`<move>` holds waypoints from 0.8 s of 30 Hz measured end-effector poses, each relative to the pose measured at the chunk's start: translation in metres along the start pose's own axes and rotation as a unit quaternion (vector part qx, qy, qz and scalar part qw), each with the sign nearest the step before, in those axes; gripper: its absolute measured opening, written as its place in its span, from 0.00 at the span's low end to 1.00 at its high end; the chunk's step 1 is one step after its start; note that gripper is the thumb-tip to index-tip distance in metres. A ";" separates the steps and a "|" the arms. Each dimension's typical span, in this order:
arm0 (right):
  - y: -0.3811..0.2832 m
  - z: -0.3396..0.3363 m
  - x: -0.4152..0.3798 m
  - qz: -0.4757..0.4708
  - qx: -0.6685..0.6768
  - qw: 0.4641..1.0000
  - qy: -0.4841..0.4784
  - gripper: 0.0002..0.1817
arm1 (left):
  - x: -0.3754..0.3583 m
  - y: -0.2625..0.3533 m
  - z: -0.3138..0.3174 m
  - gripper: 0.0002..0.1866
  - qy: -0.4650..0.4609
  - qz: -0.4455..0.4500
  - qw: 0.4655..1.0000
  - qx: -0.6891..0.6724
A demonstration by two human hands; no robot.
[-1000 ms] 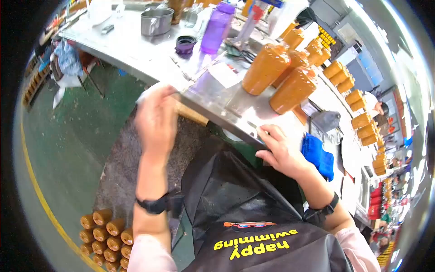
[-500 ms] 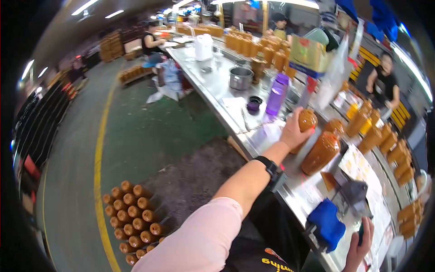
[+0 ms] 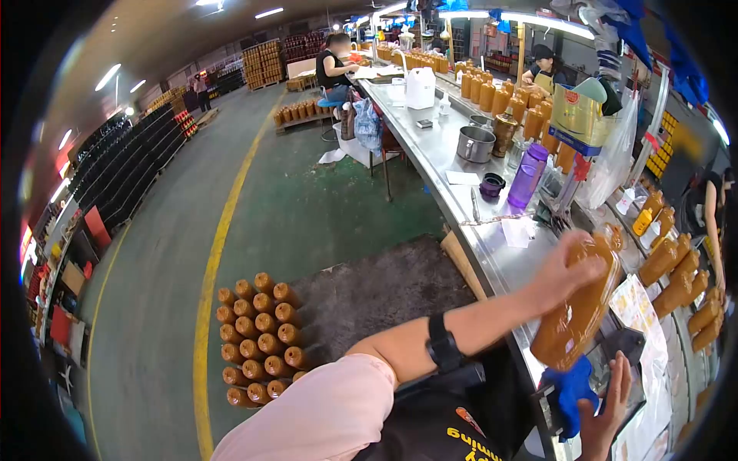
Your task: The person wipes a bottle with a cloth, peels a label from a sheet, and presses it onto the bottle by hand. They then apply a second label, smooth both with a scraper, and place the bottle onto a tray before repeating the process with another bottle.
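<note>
My left hand (image 3: pixel 570 270) is wrapped around the upper part of a brown bottle (image 3: pixel 575 319). The bottle has a shiny, clear plastic wrap and leans to one side over the table edge. Below it, my right hand (image 3: pixel 607 407) has its fingers spread and holds nothing. A blue cloth (image 3: pixel 573 393) lies just left of the right hand, partly hidden by the bottle. Part of another brown bottle (image 3: pixel 613 235) shows behind the held one.
On the metal table (image 3: pixel 430 157) stand a purple water bottle (image 3: pixel 529 177), a metal pot (image 3: pixel 476 144) and a white jug (image 3: pixel 420 88). Several brown bottles (image 3: pixel 260 326) stand on the floor at left. More bottles (image 3: pixel 673 292) line the right side. Co-workers are farther back.
My left hand has moved right and toward me, and the brown bottle in it is now tilted near my right hand. The view has turned, so the scene sits differently.
</note>
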State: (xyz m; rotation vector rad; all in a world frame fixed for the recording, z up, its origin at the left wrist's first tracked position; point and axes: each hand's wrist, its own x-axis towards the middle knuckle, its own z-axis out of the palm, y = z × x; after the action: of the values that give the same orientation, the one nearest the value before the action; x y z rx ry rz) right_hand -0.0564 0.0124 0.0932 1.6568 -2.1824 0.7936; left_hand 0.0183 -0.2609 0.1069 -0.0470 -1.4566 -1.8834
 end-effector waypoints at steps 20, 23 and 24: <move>0.043 0.017 -0.073 0.220 0.119 0.968 0.002 0.62 | 0.010 -0.128 0.115 0.36 -0.234 -0.374 0.892 -0.098; 0.048 0.017 -0.070 0.222 0.120 0.968 0.018 0.62 | 0.015 -0.132 0.123 0.33 -0.240 -0.370 0.893 -0.085; 0.051 0.019 -0.067 0.218 0.119 0.968 0.024 0.62 | 0.019 -0.135 0.124 0.33 -0.245 -0.369 0.892 -0.090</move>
State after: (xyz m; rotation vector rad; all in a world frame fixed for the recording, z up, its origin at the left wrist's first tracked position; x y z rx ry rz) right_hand -0.0829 0.0643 0.0293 1.2396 -2.5358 1.2401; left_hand -0.1207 -0.1553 0.0490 -0.0664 -1.7829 -2.7807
